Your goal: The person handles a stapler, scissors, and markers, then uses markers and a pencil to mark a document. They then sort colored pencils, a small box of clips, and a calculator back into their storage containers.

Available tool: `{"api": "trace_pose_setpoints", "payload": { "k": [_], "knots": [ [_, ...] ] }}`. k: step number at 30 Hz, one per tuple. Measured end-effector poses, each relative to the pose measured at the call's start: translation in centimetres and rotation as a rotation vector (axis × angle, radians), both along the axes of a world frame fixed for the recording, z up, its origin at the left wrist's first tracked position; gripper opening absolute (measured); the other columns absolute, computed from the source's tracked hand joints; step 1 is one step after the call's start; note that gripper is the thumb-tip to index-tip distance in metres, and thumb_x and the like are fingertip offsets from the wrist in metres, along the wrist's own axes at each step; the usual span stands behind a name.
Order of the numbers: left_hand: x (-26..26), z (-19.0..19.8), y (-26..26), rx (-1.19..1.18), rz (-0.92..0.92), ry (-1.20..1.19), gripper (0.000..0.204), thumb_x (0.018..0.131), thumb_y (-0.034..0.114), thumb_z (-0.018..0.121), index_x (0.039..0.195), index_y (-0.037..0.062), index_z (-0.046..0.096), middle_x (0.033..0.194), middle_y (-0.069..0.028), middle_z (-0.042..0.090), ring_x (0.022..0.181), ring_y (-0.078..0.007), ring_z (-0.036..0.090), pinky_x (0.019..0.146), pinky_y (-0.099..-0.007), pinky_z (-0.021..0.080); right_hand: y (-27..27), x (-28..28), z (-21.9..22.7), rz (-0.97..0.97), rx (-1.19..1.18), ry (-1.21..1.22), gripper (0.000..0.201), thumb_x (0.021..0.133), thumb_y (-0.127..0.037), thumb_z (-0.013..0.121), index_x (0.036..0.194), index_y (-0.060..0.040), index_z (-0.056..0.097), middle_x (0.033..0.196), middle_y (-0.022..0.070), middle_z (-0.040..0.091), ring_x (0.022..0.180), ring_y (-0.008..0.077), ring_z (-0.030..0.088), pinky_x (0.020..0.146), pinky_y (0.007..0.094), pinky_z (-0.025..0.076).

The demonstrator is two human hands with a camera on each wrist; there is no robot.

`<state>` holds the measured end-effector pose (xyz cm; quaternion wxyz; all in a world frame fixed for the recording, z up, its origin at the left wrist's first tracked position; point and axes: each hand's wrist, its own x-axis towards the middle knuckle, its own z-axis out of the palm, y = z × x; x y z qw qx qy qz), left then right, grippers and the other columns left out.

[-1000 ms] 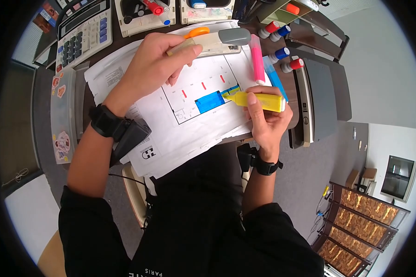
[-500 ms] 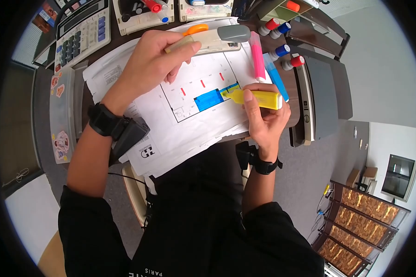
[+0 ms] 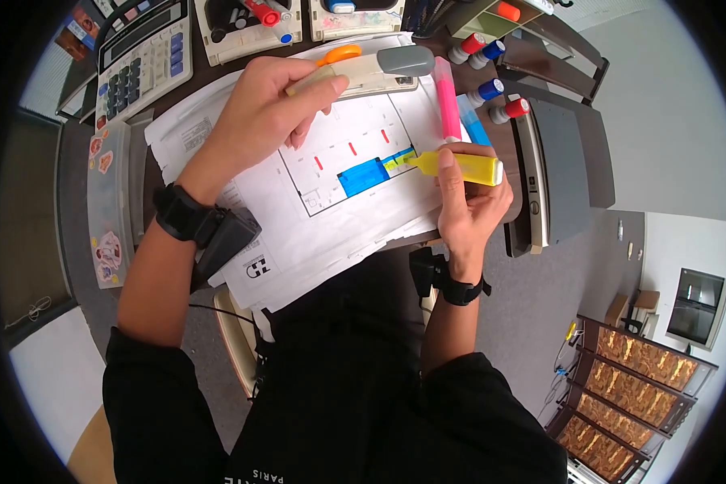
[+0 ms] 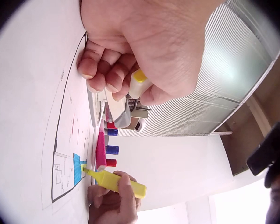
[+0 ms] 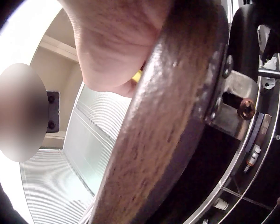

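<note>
In the head view my right hand (image 3: 468, 211) grips a yellow highlighter (image 3: 469, 168). Its tip points left, right at a small yellow-coloured patch (image 3: 394, 164) on a printed floor plan (image 3: 339, 250). A larger blue-coloured rectangle (image 3: 361, 177) adjoins that patch, and short red marks stand above it. My left hand (image 3: 258, 113) lies over the plan's upper left part; in the left wrist view its thumb and fingers pinch a pale translucent cap (image 4: 138, 86) with a yellow end. Just beyond those fingers lies a beige and grey stapler (image 3: 371, 74).
A pink highlighter (image 3: 447, 101) and a blue highlighter (image 3: 473, 121) lie by the right hand. Red and blue capped bottles (image 3: 509, 111) stand farther right. Orange handles (image 3: 339, 55) show behind the stapler. A calculator (image 3: 145, 68) sits upper left, pen trays (image 3: 254, 48) at the back.
The right hand has drawn the highlighter tip rightward, away from the blue rectangle, uncovering yellow colour beside it. The left hand stays nearly in place.
</note>
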<state>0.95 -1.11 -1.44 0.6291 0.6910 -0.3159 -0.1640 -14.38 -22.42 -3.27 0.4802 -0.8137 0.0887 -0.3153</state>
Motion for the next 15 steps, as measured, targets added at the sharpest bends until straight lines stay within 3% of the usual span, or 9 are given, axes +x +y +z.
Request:
{"api": "trace_pose_setpoints", "payload": {
  "k": [15],
  "knots": [
    [-0.03,0.32,0.18,0.044,-0.015,0.004,0.036,0.098,0.028,0.062,0.074,0.0021,0.060,0.052,0.0007,0.052,0.044,-0.0052,0.046,0.044,-0.0216,0.033,-0.20,0.13,-0.27,-0.100,0.038,-0.001,0.016,0.092,-0.016,0.070,0.095,-0.0007,0.068,0.073,0.0030,0.068,0.059,0.0038,0.055,0.053,0.0193,0.040]
  ]
}}
